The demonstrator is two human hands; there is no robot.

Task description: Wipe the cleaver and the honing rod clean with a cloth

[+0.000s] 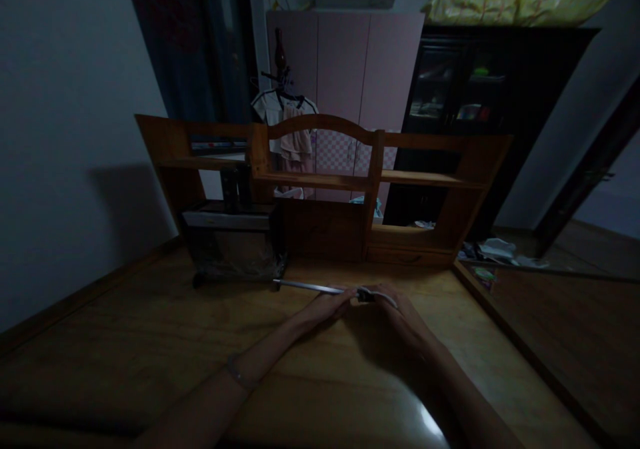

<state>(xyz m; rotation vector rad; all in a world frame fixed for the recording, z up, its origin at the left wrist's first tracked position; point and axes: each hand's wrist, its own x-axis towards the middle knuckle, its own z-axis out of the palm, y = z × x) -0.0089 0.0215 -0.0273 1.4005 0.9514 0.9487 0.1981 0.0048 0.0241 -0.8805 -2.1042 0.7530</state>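
A thin, straight silvery rod (pixel 303 285) lies level just above or on the wooden desktop (pixel 320 395), pointing left. My left hand (pixel 327 304) is closed round its right part. At the rod's right end sits a small dark piece (pixel 366 294), with a pale cord or strap (pixel 386 296) curving over my right hand (pixel 395 309). My right hand is closed at this dark end; its fingertips are partly hidden. The dim light leaves the exact kind of tool unclear.
A wooden shelf unit (pixel 320 181) stands along the desktop's far side. A black and silver box-shaped device (pixel 227 221), partly wrapped in clear plastic, stands at the left. Behind are pink wardrobes (pixel 343 62), a dark cabinet (pixel 510 102) and hanging clothes (pixel 295 125).
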